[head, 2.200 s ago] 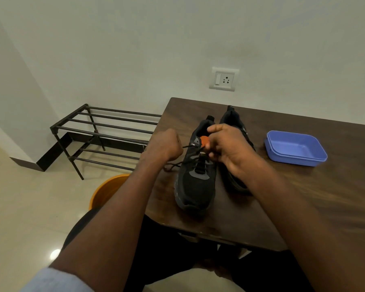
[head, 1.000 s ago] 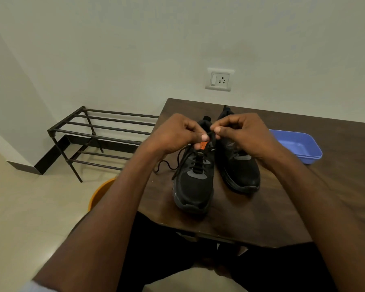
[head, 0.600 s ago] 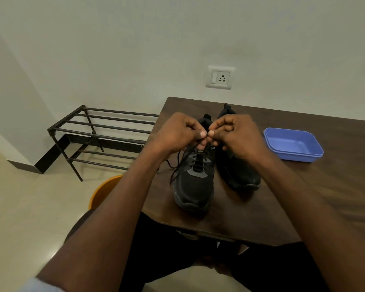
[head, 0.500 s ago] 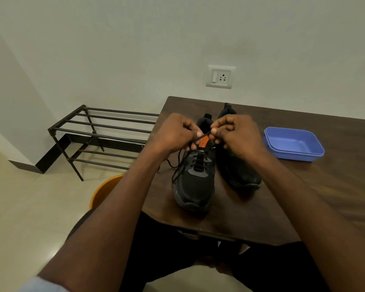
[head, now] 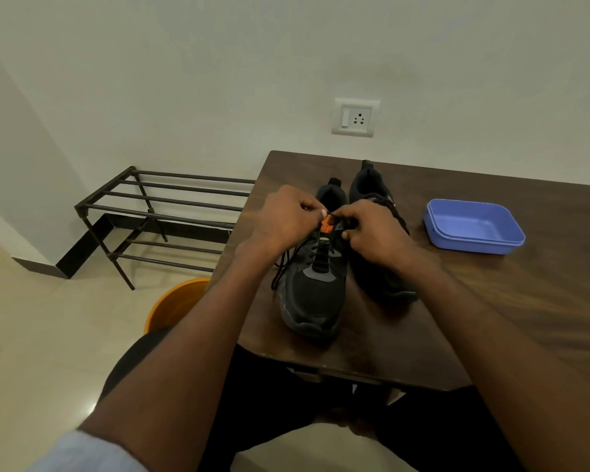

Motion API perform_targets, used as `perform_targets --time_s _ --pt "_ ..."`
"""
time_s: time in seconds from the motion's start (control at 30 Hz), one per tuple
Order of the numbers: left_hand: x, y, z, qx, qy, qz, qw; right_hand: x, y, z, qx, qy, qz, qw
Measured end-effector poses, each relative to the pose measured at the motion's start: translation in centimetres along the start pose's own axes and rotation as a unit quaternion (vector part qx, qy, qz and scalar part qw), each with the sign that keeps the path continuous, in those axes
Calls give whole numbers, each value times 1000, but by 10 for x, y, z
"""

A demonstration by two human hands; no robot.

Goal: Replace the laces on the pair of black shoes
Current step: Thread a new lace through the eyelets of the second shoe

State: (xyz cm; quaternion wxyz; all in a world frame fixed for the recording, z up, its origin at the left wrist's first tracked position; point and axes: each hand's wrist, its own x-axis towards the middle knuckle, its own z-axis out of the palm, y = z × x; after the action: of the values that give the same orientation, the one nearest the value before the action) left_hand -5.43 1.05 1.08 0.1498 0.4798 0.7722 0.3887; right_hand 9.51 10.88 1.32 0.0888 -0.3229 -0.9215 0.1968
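Note:
Two black shoes stand side by side on the dark wooden table [head: 491,301], toes toward me. The left shoe [head: 312,294] has an orange tag at its tongue and a black lace [head: 280,270] hanging loose down its left side. My left hand [head: 286,219] and my right hand [head: 372,233] meet over that shoe's top eyelets, each pinching the lace near the orange tag. The right shoe [head: 375,281] sits partly behind my right hand and wrist.
A blue plastic tray [head: 474,228] sits on the table to the right of the shoes. A black metal shoe rack [head: 157,212] stands on the floor at the left, by the wall. An orange bucket [head: 174,301] sits below the table's left edge.
My left hand came in from the left of the shoe to meet my right hand over the tongue. Since then both hands have stayed there, shifting only slightly.

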Motion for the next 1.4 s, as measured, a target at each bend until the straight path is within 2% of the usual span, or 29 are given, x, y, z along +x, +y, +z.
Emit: perform_targets --time_s 0.17,0.33,0.4,0.5,0.63,0.8,0.97,1.13,1.27,1.33,1.4 --pt "1 0 13 47 -16 14 999 3 9 4 64 45 27 997" --pt "5 -1 13 93 -27 30 995 3 14 4 125 48 50 990" --pt "7 -1 9 107 -53 37 992 3 14 5 141 47 52 988" --pt "9 -3 5 109 -89 39 989 3 14 5 155 47 60 985" --pt "9 -4 6 77 -98 40 991 2 13 6 171 53 73 981" --pt "8 -1 11 139 -117 43 982 2 14 8 183 53 82 978" --pt "9 -2 7 142 -144 39 979 1 14 10 196 53 92 975" --pt "6 -2 10 110 -112 29 987 1 12 9 199 51 91 974" --pt "3 0 11 67 -142 17 987 -2 11 8 221 49 101 969" --pt "2 1 15 84 -126 26 988 -2 8 7 230 52 107 966" --pt "2 1 16 148 -84 30 985 -1 7 4 256 54 127 957"
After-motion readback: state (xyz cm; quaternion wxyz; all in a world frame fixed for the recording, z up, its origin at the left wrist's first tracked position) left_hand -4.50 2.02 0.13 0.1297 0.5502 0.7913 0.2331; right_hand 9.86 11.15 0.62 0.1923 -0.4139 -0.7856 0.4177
